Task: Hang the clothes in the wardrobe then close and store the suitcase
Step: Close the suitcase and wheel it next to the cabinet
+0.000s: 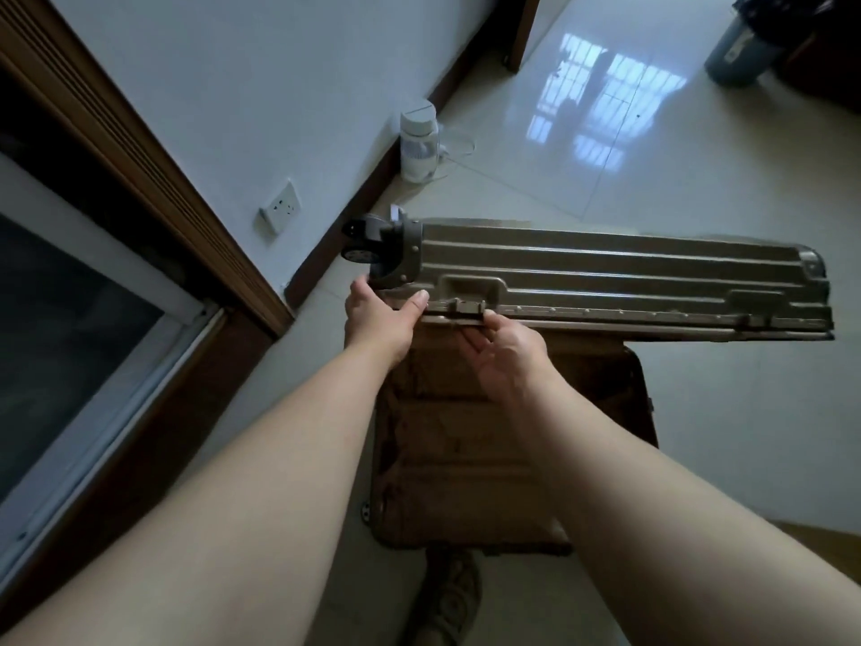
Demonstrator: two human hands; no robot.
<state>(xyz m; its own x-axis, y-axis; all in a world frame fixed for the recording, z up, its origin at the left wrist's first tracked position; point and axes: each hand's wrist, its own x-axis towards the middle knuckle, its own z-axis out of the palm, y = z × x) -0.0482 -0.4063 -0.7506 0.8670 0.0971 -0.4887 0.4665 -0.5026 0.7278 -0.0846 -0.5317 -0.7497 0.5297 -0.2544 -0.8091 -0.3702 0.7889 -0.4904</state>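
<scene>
On the left, a window (70,328) in a brown frame meets the pale wall, which carries one socket plate (278,207). Further along the wall's foot stands one small white appliance (419,142) with a cord trailing on the tiled floor (699,202).

The suitcase (466,449) lies open on the floor near the person, with its lid (605,277) raised on edge at the far side, and the lined half below looks empty of clothes. So the hanging appears done, and the step in hand is closing the case.

The left hand (379,314) grips the lid's near-left corner just below a wheel (358,244), thumb laid on the rim. The right hand (505,349) sits just beside it, fingers curled up under the rim near one of the latches (468,306). A second latch (755,321) shows further right.

The next move calls for swinging the lid down toward the person until the two rims meet squarely, keeping fingers clear of the gap, then fastening both latches.

At the far right stands one blue-grey cylindrical object (741,53); what it is I cannot tell. One shoe (449,599) shows at the near edge.
</scene>
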